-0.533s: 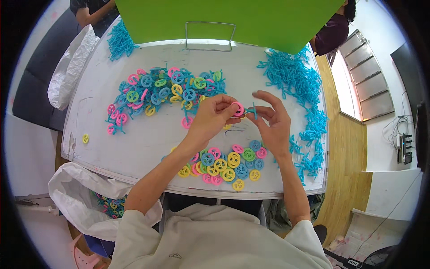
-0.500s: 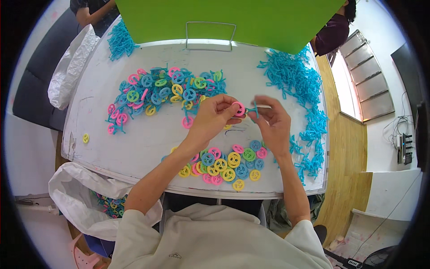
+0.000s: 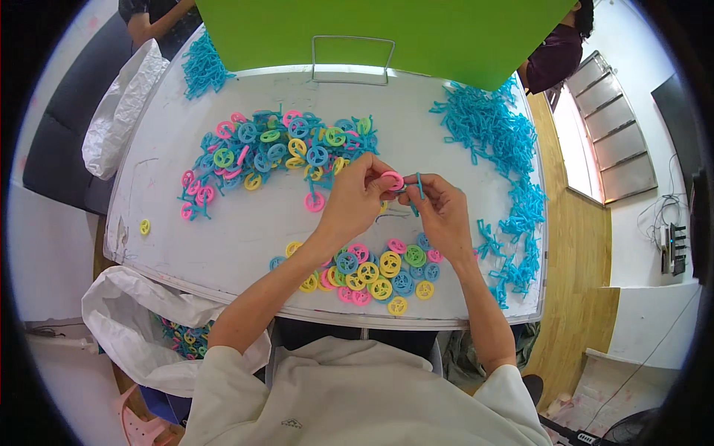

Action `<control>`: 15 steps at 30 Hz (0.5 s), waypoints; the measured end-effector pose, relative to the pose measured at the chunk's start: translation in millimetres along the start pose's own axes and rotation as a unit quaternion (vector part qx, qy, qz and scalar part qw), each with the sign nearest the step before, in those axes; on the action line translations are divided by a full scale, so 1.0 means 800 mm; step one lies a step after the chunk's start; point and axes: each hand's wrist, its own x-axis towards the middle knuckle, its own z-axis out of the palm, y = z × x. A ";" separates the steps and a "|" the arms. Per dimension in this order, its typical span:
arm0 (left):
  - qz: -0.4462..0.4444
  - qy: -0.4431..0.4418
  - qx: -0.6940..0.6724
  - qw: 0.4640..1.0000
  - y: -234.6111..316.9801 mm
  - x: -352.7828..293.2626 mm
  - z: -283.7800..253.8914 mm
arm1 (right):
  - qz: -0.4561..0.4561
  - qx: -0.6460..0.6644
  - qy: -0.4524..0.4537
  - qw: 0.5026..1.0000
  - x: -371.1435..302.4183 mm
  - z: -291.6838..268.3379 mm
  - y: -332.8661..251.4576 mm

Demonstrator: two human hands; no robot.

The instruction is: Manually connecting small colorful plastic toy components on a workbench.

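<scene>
Between the thumb and fingers of my left hand (image 3: 357, 195) is a small pink plastic wheel (image 3: 393, 181). My right hand (image 3: 440, 215) pinches a teal plastic stick piece (image 3: 419, 186) right beside the wheel; the two hands nearly touch, and fingers hide where the parts meet. Below my hands lies a pile of loose yellow, pink, blue and green wheels (image 3: 381, 288). Beyond my left hand is a heap of wheels joined to teal pieces (image 3: 262, 160). Many loose teal pieces (image 3: 491, 134) spread along the right side of the table.
A green board (image 3: 387, 30) with a wire handle stands across the far side of the white table (image 3: 178, 256). One yellow wheel (image 3: 145, 227) lies alone at left. A white sack (image 3: 123, 312) of coloured parts sits by the near left edge. Two other people are partly visible beyond.
My right hand has come in closer to the left and turned the teal piece, which now stands more upright beside the pink wheel. The left hand has barely moved.
</scene>
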 end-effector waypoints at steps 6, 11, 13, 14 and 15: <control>0.062 0.026 0.219 0.973 0.017 -0.010 0.010 | -0.042 -0.035 0.039 0.998 0.000 -0.001 0.010; 0.110 0.054 0.239 0.963 0.020 -0.014 0.018 | -0.049 0.005 0.056 0.997 0.001 0.004 0.014; 0.135 0.060 0.266 0.953 0.017 -0.014 0.019 | -0.032 0.001 0.048 0.998 0.000 0.002 0.009; 0.153 0.064 0.280 0.946 0.014 -0.014 0.019 | -0.015 -0.004 0.042 0.999 0.000 0.001 0.007; 0.172 0.069 0.294 0.938 0.013 -0.014 0.018 | -0.015 -0.004 0.041 0.999 -0.001 0.001 0.009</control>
